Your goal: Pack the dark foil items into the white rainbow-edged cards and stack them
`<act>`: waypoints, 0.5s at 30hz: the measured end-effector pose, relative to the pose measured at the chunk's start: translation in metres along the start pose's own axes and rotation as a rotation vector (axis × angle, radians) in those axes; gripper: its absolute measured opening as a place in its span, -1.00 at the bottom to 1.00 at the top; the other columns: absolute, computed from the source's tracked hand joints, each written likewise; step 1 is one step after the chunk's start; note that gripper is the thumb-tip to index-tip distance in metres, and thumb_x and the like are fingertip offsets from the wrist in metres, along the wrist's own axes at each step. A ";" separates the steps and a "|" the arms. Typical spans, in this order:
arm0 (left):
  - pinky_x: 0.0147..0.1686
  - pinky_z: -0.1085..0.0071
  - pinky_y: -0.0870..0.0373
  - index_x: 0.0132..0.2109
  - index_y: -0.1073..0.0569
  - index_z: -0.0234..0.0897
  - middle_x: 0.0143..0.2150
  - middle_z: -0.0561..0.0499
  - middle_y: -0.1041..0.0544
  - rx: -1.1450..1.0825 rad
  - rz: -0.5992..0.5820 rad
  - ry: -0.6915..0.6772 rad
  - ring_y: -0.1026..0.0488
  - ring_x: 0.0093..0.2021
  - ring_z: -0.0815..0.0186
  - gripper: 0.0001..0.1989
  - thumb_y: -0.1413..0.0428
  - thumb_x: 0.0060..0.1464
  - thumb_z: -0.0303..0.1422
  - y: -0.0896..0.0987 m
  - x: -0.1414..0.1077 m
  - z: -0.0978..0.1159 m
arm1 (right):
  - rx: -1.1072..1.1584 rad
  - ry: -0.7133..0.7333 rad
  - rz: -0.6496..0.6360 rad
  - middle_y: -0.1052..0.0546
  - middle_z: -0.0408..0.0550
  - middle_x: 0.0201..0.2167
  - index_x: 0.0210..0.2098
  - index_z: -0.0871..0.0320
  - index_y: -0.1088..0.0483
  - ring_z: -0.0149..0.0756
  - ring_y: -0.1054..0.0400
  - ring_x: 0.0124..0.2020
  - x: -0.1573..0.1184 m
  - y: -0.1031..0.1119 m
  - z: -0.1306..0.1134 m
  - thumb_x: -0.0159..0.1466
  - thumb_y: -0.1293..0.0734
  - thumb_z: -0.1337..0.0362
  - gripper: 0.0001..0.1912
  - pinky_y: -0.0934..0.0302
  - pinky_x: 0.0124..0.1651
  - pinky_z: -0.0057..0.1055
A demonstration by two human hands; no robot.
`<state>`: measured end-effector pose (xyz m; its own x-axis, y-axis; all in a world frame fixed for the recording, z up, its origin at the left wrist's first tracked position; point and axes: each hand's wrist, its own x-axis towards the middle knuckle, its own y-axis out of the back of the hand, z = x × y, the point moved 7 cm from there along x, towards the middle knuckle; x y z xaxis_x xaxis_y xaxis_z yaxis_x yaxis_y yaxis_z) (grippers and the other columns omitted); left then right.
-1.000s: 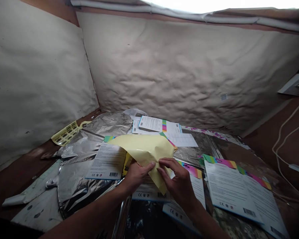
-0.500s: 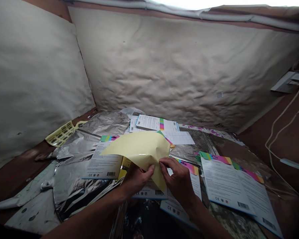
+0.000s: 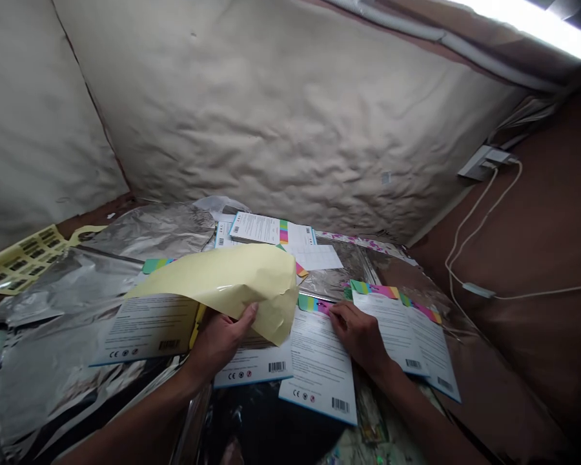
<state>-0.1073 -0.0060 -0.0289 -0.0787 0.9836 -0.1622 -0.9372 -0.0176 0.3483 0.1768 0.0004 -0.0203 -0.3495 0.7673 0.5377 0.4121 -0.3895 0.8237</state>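
My left hand grips a curled yellow label sheet between thumb and fingers, its plain back facing me. The same pale yellow shows on a printed label sheet at the far left. With fingertips pinched, my right hand rests at the colourful top edge of a white printed card pack. Whatever is between those fingertips is too small to make out. Under the yellow sheet lie another card pack and, to the left, a further one, both partly covered.
Two overlapping card packs lie to the right. A stack of packs and a white sheet are at the back. Silvery film covers the table's left side. White cables hang from a socket on the right wall.
My right hand has left the yellow sheet's edge and moved right, down to a card pack's top. My left hand keeps the sheet, and the view has shifted and tilted.
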 end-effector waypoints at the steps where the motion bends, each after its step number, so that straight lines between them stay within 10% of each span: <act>1: 0.04 0.32 -0.41 0.01 -0.57 -0.26 0.03 -0.04 -0.59 -0.006 0.006 -0.002 -0.49 0.09 0.04 -0.47 -0.08 0.12 0.05 0.000 0.001 -0.001 | -0.022 0.010 -0.006 -0.58 -0.05 -0.31 -0.28 0.15 -0.47 -0.31 -0.49 -0.30 -0.001 -0.004 -0.001 0.34 -0.23 0.38 -0.83 -0.30 -0.26 -0.46; 15: -0.04 0.35 -0.45 -0.13 -0.62 -0.27 -0.12 -0.05 -0.65 -0.047 0.092 -0.012 -0.55 -0.03 0.04 -0.58 -0.21 0.01 -0.03 0.006 0.002 0.002 | -0.087 0.030 -0.297 -0.58 -0.06 -0.13 -0.15 0.06 -0.51 -0.23 -0.46 -0.14 0.001 -0.008 -0.016 0.36 -0.23 0.28 -0.79 -0.33 -0.16 -0.35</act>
<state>-0.1127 -0.0034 -0.0253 -0.1613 0.9795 -0.1208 -0.9413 -0.1159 0.3170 0.1595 -0.0042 -0.0235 -0.4687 0.8394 0.2752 0.2154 -0.1936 0.9571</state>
